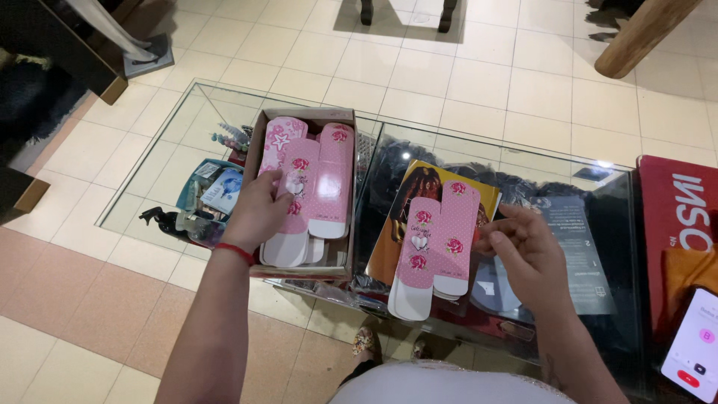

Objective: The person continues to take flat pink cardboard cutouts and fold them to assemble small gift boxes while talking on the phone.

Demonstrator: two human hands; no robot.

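**A:** Starting from your left hand (258, 213): what does it grasp, and where does the thing lie?

**B:** Your left hand rests inside the cardboard box (256, 146), fingers curled over the top pink carton blank (293, 196) of the stack there. It pinches that blank near its middle. The blank's long axis runs away from you, white tab end nearest your body, so it lies directly under your palm and extends forward.

**A:** And your right hand (527, 251)?

**B:** It hovers released, fingers loosely spread, holding nothing. Just to its left lie the two flattened pink cartons (437, 243) on the glass counter (591, 247), resting partly on a yellow-edged magazine (407, 191). Their long axes also run near to far, slightly tilted toward the right at the far end.

**A:** Which hand is nearer to which pile?

**B:** Your left hand touches the boxed stack; your right hand is near the counter pair, apart from it. A phone (695, 344) lies at your far right, well apart.
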